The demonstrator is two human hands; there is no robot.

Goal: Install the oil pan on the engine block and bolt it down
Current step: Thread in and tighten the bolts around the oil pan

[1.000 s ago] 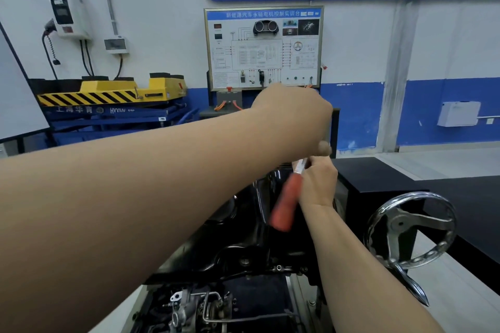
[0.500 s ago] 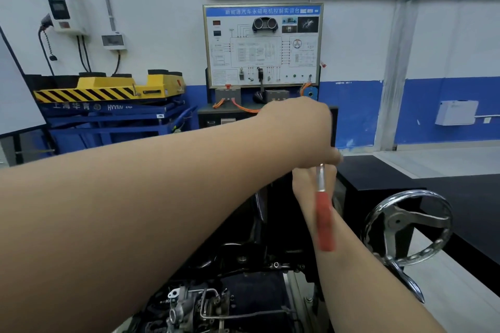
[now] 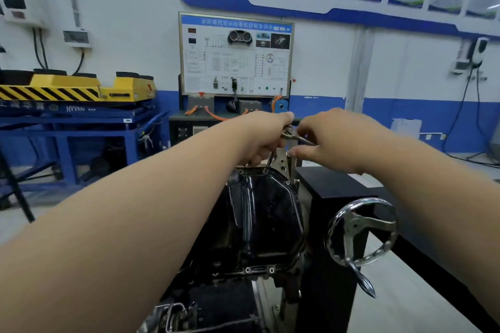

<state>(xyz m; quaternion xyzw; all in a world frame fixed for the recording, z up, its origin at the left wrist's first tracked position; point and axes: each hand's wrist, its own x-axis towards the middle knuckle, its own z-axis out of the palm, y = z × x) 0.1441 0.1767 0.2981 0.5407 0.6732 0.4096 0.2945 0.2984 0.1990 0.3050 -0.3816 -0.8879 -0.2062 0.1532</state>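
Observation:
The glossy black oil pan point(image 3: 266, 213) sits on the engine block point(image 3: 221, 303), with bolt heads visible along its near flange. At the pan's far edge my left hand point(image 3: 263, 138) grips the head of a metal ratchet wrench point(image 3: 293, 136), whose thin shaft runs down to the flange. My right hand point(image 3: 332, 140) is just to the right, fingers curled over the wrench's handle end. The handle itself is hidden under that hand.
A chrome handwheel point(image 3: 361, 232) with a crank sticks out from the black engine stand point(image 3: 332, 192) right of the pan. A training panel point(image 3: 235, 57) stands against the far wall. A blue and yellow lift table point(image 3: 70, 105) is at the left.
The red handle seen swinging below my right hand is now out of sight. My right arm has moved out to the right, and both hands now meet at the wrench head.

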